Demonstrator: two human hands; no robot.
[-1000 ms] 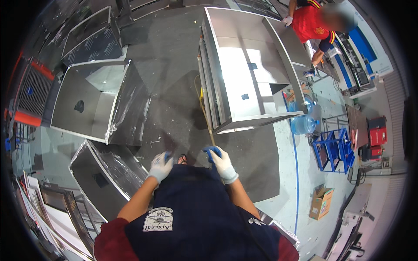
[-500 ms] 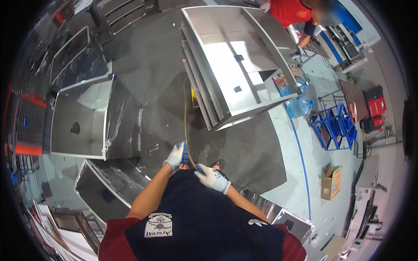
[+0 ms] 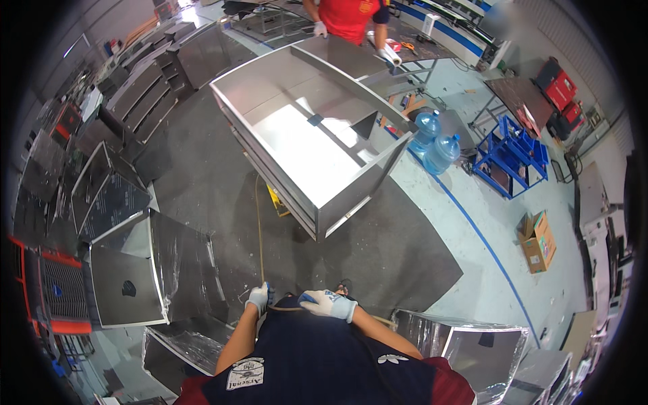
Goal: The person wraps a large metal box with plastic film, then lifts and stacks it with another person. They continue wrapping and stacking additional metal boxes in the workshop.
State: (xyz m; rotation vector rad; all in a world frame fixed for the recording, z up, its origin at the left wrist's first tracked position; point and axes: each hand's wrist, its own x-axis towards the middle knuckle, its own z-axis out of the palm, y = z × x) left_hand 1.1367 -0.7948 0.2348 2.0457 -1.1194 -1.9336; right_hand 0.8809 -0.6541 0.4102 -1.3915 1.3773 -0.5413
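Observation:
A thin yellowish hose runs over the dark floor mat from under a big metal cabinet toward me. My left hand, in a white glove with blue on the palm side, is closed around it. From there the hose crosses in front of my body to my right hand, gloved alike, whose fingers are curled over it. Beyond that hand it shows again beside my right forearm. The cabinet, open on top, is raised off the mat, with a yellow object beneath its near left side.
Film-wrapped metal boxes stand close by on my left and right. A co-worker in a red shirt is behind the cabinet. Blue water bottles, a blue rack and a cardboard box are to the right.
The view has tilted up and shifted, showing more of the room and the co-worker. The hose, earlier running down toward my right hand, now bends at my left hand and stretches across to the right.

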